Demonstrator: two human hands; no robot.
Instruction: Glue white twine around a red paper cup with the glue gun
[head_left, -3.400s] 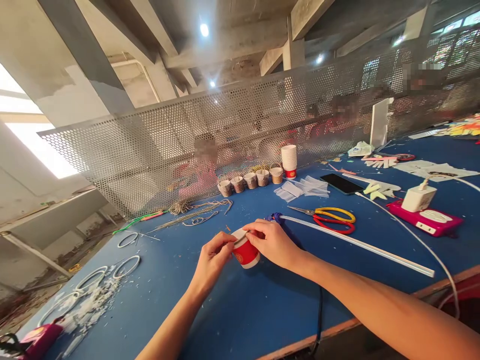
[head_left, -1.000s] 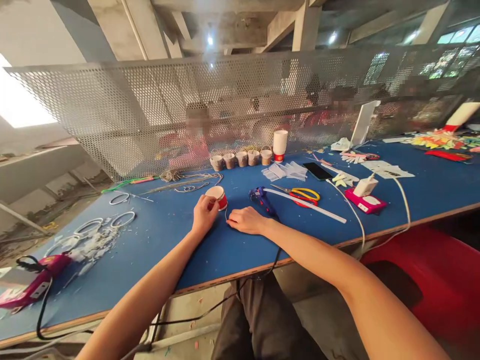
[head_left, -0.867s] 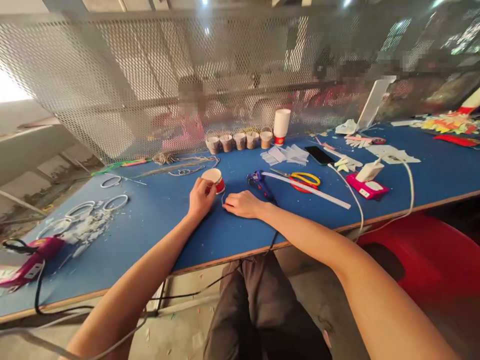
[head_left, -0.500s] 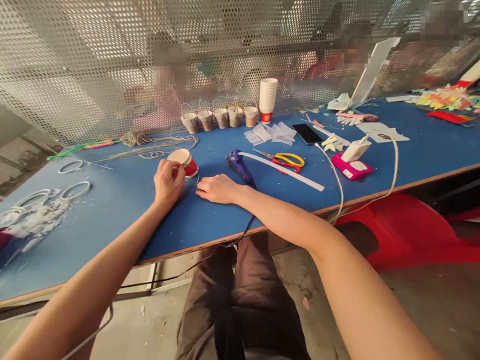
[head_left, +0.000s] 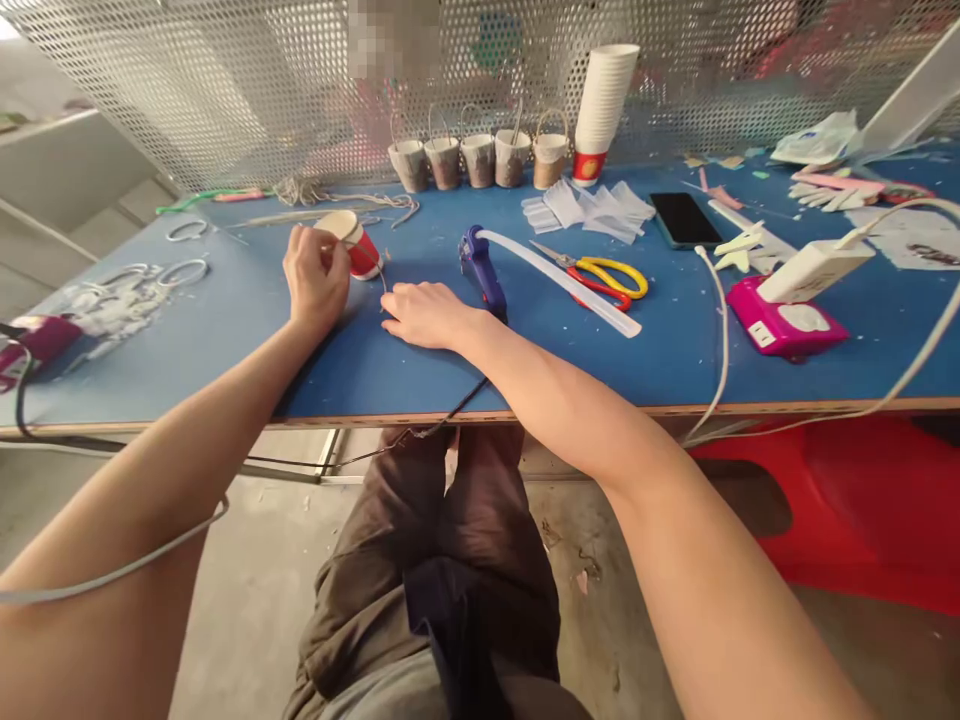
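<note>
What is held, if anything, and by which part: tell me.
The left hand holds the red paper cup by its rim. The right hand is at the thin cord; whether it grips it cannot be told.

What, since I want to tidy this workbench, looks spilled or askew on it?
White scraps lie strewn beside the pink power strip at the far left, like uncollected waste. The tall stack of paper cups also seems to lean right, though the wide camera view may exaggerate that.

A red-and-white paper cup (head_left: 363, 254), open-mouthed, seemingly tilted left, lies left of centre; a thin cord (head_left: 383, 284) curves at its right.
</note>
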